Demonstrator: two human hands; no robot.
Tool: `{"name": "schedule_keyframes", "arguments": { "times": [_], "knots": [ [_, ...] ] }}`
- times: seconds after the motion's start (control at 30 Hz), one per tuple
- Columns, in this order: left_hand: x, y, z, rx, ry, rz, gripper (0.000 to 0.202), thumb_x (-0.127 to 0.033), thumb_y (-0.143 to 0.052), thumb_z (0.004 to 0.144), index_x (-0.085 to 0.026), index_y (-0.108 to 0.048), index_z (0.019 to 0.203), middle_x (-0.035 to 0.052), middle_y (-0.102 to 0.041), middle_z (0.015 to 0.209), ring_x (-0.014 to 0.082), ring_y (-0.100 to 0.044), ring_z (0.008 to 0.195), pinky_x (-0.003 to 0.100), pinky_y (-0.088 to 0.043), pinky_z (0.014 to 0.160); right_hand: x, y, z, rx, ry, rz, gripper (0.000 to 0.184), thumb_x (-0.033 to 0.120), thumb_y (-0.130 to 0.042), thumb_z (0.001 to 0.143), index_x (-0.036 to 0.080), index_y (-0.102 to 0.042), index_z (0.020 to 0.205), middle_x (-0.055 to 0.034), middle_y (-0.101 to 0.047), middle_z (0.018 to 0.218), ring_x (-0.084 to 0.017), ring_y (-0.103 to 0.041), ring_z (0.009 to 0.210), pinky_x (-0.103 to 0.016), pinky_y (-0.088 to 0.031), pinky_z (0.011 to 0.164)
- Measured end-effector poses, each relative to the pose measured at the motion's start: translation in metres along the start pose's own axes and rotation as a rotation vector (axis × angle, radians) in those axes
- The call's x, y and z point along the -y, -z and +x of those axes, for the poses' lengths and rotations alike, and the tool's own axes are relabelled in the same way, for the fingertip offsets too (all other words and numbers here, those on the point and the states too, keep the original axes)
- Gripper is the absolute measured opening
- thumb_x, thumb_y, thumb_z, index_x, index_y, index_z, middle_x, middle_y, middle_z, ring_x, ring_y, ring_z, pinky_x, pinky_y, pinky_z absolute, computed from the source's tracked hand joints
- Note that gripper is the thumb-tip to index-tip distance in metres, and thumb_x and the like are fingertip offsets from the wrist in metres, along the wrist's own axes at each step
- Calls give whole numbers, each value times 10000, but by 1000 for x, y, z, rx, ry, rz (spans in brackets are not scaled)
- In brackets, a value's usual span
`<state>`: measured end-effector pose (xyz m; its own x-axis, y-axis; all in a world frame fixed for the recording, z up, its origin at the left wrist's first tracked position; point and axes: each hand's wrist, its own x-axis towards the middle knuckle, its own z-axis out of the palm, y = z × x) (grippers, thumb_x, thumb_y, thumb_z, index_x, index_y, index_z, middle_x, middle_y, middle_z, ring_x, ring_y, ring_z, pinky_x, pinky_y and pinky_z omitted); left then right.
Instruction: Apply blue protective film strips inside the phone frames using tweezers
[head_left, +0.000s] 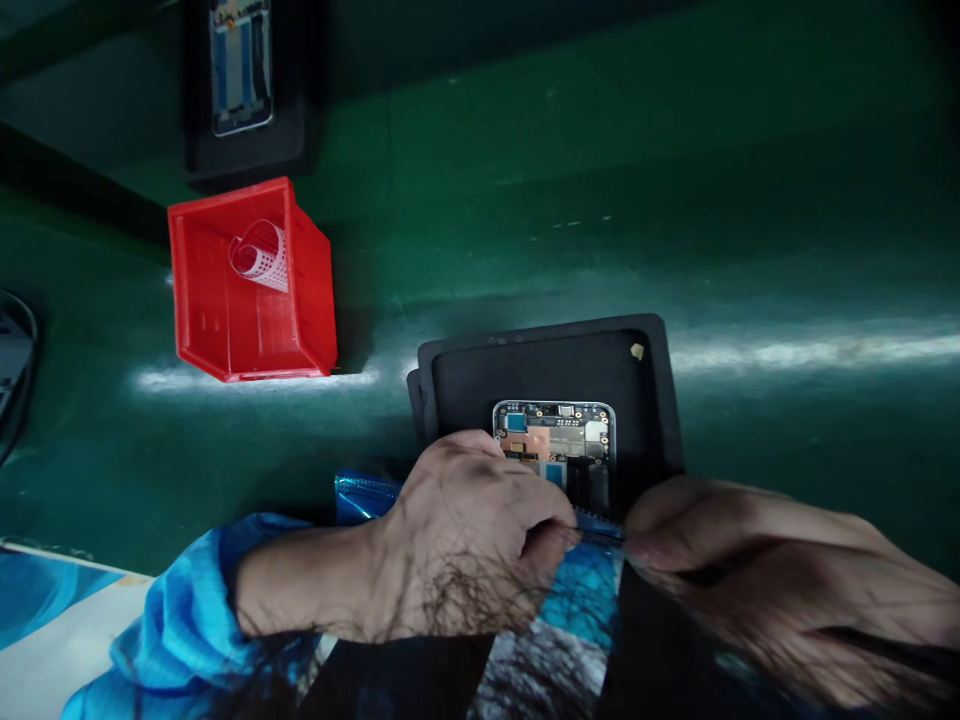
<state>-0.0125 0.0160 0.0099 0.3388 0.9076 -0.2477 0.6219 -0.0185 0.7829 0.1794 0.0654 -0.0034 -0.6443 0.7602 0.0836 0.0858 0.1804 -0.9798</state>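
Observation:
My left hand (pixel 472 540) is closed in a pinch over the lower part of an opened phone (pixel 559 440), covering some of it. Facing it, my right hand (pixel 750 570) also pinches. Between the fingertips of both runs a thin, dark-edged strip of blue film (pixel 600 528), and shiny blue and silver material hangs just below it. The phone's circuit board and connectors show at its top end. It lies in a black tray (pixel 540 365). Beyond my left wrist is a piece of shiny blue film (pixel 364 497) with a toothed edge.
A red bin (pixel 315 290) stands to the left with a curled, perforated white sheet (pixel 262 258) inside. Behind it, another opened phone (pixel 241 70) rests on a black tray (pixel 292 150). A small yellowish scrap (pixel 637 351) sits in the near tray's corner. The table (pixel 787 230) is green.

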Motion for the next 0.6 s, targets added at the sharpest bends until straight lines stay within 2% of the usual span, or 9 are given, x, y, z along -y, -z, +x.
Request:
{"name": "schedule_keyframes", "arguments": {
  "times": [0.03, 0.07, 0.13, 0.23, 0.37, 0.43, 0.6],
  "knots": [
    [0, 0, 0, -3, 5, 0, 61, -184, -566, 711, -206, -600, 665, -108, -667, 645, 47, -596, 587, 243, -387, 726, -2, 1, -2, 56, 32, 60, 101, 252, -630, 708, 263, -596, 613, -2, -643, 613, -187, -641, 575, -298, -567, 476],
    [-1, 1, 0, -9, 10, 1, 71, -185, -560, 715, -205, -603, 663, -107, -668, 645, 46, -595, 583, 240, -387, 724, -5, 2, -3, 110, 71, 124, 108, 147, -638, 675, 248, -601, 665, -20, -644, 658, -199, -641, 599, -318, -570, 491],
    [-1, 1, 0, -14, 9, 0, 83, -190, -551, 721, -204, -606, 661, -107, -668, 644, 40, -591, 577, 235, -390, 719, -9, 4, -5, 75, 76, 184, 207, 39, -623, 630, 232, -593, 696, -35, -636, 692, -212, -637, 617, -345, -568, 500],
    [-1, 0, -1, -12, 4, 4, 77, -194, -552, 722, -209, -603, 667, -113, -665, 647, 37, -589, 581, 238, -391, 743, -12, 6, -4, -82, -11, 168, 187, 55, -624, 637, 234, -572, 652, -22, -628, 679, -191, -628, 614, -332, -568, 518],
    [1, -3, -2, -31, -18, 49, 68, -212, -554, 732, -217, -592, 676, -116, -660, 646, 37, -591, 581, 246, -398, 732, -11, 7, 2, -370, -227, 40, 227, 53, -674, 608, 228, -530, 585, 15, -625, 649, -132, -632, 634, -217, -549, 569],
    [2, -4, -2, -39, -31, 40, 53, -216, -553, 734, -219, -587, 693, -113, -663, 661, 39, -596, 591, 244, -404, 723, -10, 6, 5, -409, -268, 20, 223, 71, -692, 601, 224, -532, 573, 25, -621, 627, -127, -639, 642, -191, -540, 574],
    [2, -4, -2, -73, -45, 16, 48, -182, -557, 723, -214, -582, 696, -108, -664, 664, 44, -602, 597, 248, -405, 714, -4, 2, 9, -389, -283, -59, 198, 103, -705, 599, 222, -552, 555, 35, -639, 647, -126, -643, 642, -188, -531, 575]
  ]
}}
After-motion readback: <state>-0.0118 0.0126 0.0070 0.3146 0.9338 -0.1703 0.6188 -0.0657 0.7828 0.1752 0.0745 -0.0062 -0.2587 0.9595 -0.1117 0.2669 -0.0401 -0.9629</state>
